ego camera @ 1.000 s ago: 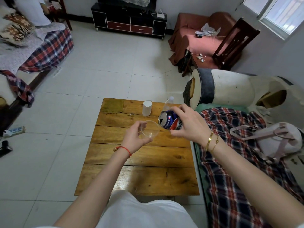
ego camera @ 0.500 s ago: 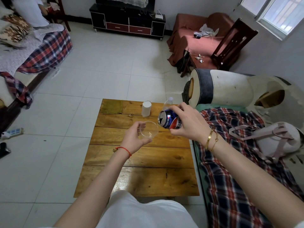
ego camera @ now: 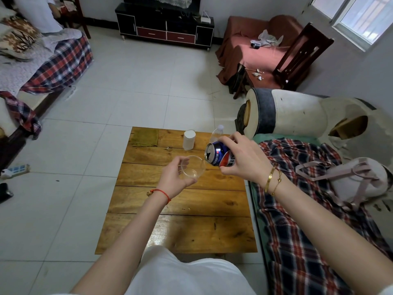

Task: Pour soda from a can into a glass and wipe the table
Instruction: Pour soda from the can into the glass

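My left hand point(ego camera: 173, 177) grips a clear glass point(ego camera: 194, 168) above the middle of the wooden table point(ego camera: 180, 231); the glass looks empty. My right hand point(ego camera: 244, 158) holds a blue and red soda can point(ego camera: 220, 156) tilted on its side. The can's opened top faces left, close to the glass rim. I see no liquid flowing.
A white roll point(ego camera: 189, 139) stands at the table's far edge, with a clear plastic bottle point(ego camera: 217, 134) partly hidden behind the can. A green cloth point(ego camera: 145, 136) lies at the far left corner. A plaid-covered sofa point(ego camera: 308, 209) with a pink bag point(ego camera: 359, 179) borders the table's right side.
Both hands hold much the same pose. The can stays tilted toward the glass, and the view has shifted slightly.
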Motion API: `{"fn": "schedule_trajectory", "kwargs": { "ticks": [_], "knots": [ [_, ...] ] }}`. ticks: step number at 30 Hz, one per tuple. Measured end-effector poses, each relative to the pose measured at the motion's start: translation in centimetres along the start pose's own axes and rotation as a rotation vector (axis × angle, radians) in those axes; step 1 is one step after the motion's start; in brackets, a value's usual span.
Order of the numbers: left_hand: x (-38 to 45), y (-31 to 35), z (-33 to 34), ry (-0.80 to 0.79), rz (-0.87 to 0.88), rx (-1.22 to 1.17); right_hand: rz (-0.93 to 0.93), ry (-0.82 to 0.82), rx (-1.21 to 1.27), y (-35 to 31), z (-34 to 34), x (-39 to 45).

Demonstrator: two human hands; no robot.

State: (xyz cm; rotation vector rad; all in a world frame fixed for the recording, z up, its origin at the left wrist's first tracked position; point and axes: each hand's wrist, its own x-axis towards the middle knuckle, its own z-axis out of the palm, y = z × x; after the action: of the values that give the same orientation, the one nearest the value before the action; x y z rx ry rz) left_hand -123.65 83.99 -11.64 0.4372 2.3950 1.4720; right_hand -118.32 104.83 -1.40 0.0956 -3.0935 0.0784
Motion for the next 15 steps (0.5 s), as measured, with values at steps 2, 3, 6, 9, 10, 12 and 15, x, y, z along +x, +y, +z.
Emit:
{"fn": "schedule_trajectory", "kwargs": {
  "ticks": [2, 3, 6, 9, 10, 12, 15],
  "knots": [
    [0.00, -0.05, 0.04, -0.001, -0.001, -0.003, 0.000, 0.002, -0.003, -0.02, 0.04, 0.01],
    [0.01, -0.05, 0.05, -0.001, 0.000, -0.001, 0.000, 0.004, -0.004, -0.04, 0.06, 0.01],
    [0.11, -0.13, 0.06, -0.002, 0.002, 0.004, -0.008, 0.001, -0.011, -0.04, 0.07, 0.04],
    [0.08, -0.25, 0.05, -0.002, 0.004, 0.001, -0.009, -0.003, -0.017, -0.03, 0.09, 0.13],
    [0.07, -0.26, 0.04, -0.002, 0.004, 0.000, -0.009, -0.003, -0.018, -0.03, 0.10, 0.15],
    [0.07, -0.23, 0.05, -0.004, 0.003, 0.000, -0.006, 0.000, -0.020, -0.03, 0.13, 0.20],
    [0.07, -0.12, 0.01, -0.007, 0.003, 0.000, -0.004, 0.005, -0.022, -0.03, 0.13, 0.26]
  ]
}}
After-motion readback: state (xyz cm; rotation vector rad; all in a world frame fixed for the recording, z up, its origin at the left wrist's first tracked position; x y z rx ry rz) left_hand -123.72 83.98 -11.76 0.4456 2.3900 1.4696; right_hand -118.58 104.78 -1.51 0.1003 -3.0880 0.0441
